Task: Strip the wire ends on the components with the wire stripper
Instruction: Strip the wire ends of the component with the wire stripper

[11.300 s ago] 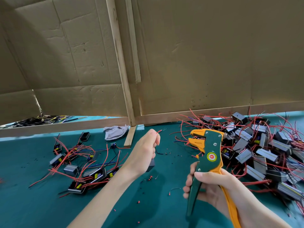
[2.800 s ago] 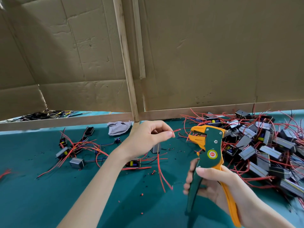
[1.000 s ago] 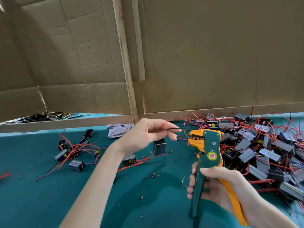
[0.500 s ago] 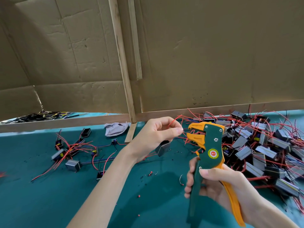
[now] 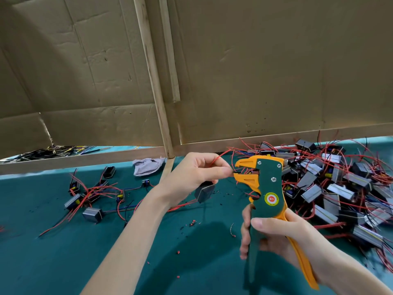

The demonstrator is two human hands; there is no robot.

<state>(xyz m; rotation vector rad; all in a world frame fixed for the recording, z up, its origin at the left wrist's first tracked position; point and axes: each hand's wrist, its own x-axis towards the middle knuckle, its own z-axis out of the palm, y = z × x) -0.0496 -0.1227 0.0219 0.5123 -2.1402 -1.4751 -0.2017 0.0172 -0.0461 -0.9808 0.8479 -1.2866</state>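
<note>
Left grip (image 5: 195, 173), mid frame, is pinching a thin dark wire (image 5: 235, 172) between thumb and forefinger, and the wire's tip goes right into the orange jaws of the wire stripper (image 5: 265, 188). You can't really see how far in it sits, the jaws hide it. A red wire (image 5: 223, 153) loops up over the same grip. The component (image 5: 204, 191) those wires belong to dangles just under the palm, half hidden by it and clear of the counter (image 5: 63, 252). Right grip (image 5: 274, 237), lower right, is wrapped round both handles of the stripper, which stands upright. The green handle runs down to the bottom edge, so its end is hard to make out. The big heap of components (image 5: 340, 188) at right is a tangle of red leads, blurry near the frame edge and cut off there. A smaller bunch (image 5: 91, 196) lies at left on the teal counter, with tiny insulation scraps (image 5: 192, 223) in the middle. A crumpled rag (image 5: 148, 166) sits by the cardboard wall (image 5: 255, 71), and dark cables (image 5: 53, 151) peek out under it at left.
</note>
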